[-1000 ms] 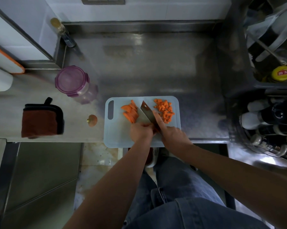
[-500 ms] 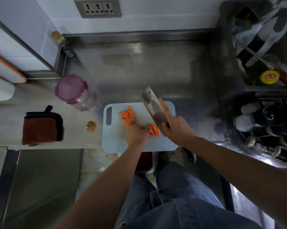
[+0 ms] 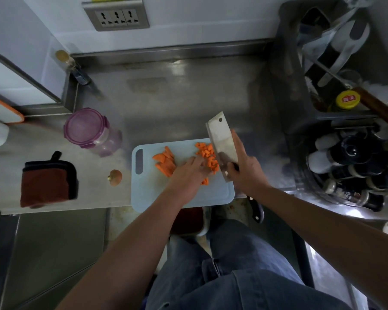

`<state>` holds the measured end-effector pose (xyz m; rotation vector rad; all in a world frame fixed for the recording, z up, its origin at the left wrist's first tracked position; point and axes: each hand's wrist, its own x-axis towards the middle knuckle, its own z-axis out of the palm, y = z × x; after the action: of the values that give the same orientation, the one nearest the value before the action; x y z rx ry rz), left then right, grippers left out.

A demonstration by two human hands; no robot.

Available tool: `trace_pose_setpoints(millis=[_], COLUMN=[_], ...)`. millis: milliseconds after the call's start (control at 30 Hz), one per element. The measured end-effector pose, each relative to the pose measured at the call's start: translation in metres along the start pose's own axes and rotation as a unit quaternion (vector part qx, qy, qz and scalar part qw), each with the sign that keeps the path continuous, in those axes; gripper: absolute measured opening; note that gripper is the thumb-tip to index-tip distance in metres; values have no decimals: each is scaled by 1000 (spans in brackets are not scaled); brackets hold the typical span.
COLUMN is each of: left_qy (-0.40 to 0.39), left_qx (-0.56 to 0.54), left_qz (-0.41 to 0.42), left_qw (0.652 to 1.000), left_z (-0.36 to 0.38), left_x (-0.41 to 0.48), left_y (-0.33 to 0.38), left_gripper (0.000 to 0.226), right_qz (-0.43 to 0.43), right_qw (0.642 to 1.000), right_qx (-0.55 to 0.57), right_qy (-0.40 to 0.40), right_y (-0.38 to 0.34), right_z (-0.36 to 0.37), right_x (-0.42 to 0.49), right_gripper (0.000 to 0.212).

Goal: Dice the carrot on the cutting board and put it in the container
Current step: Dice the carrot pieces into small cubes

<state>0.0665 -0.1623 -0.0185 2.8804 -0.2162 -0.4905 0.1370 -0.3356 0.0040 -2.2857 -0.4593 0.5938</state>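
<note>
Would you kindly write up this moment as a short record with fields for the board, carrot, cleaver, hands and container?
Cutting board: pale blue, at the front edge of the counter
Carrot strips: uncut, on the board's left half
Diced carrot: pile on the board's right side
Cleaver: tilted, flat side showing, right of the diced carrot
Left hand: fingers extended, touching the diced carrot
Right hand: grips the cleaver, forefinger laid along the blade
Container: left of the board, purple lid on
</note>
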Motion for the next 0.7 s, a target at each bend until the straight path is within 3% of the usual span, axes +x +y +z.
trace_pose_setpoints(millis=[167,700], left_qy=[-15,4], left_qx=[67,35], left_qz=[14,-66], left_qw=[998,997], left_z=[2,8], left_x=[2,-6], left_y=[-2,1], left_gripper=[50,26], right_qz=[-13,-14], right_qw=[1000,996], right_qx=[8,-55], right_qy=[-6,-67], right_y=[3,-14], right_z=[-2,13], right_x=[-5,-10], right_gripper=[83,77])
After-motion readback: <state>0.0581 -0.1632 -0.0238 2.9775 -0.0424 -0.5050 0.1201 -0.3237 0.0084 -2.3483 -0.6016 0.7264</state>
